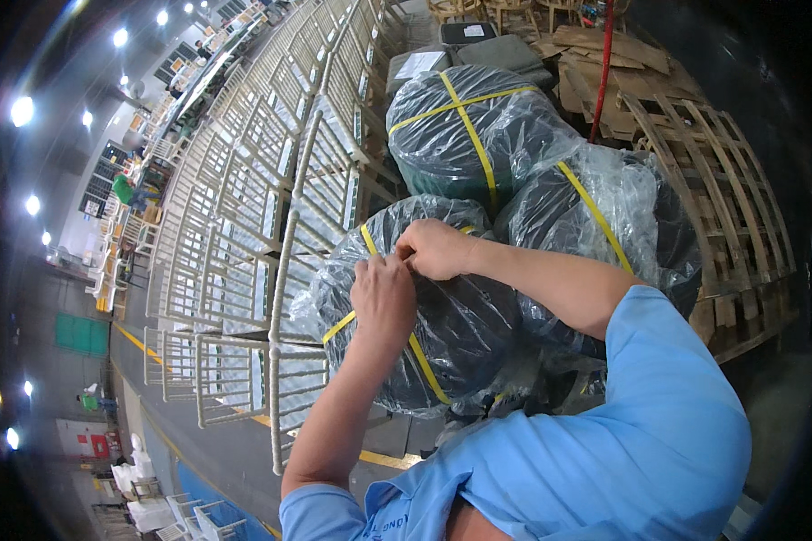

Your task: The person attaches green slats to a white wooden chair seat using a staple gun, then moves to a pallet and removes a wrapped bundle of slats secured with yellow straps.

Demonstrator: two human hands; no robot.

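In front of me stands a round, dark bundle (465, 334) wrapped in clear plastic, with a yellow strap (427, 368) running across its top in crossing bands. Where the bands meet, my left hand (383, 296) and my right hand (435, 249) come together, fingers closed in a pinch on the strap. The fingertips cover the spot where they grip, so a knot or loose end cannot be made out. Behind it is a second wrapped bundle (442, 113) with a yellow cross of strap, and to the right a third bundle (550, 212) with one yellow band showing.
Rows of pale slatted chairs (244, 198) stand close along the left. Wooden pallets (731, 198) lean at the right beside flat cardboard (604, 68). A red hose or cord (602, 81) hangs behind the bundles. Far left, people work at tables.
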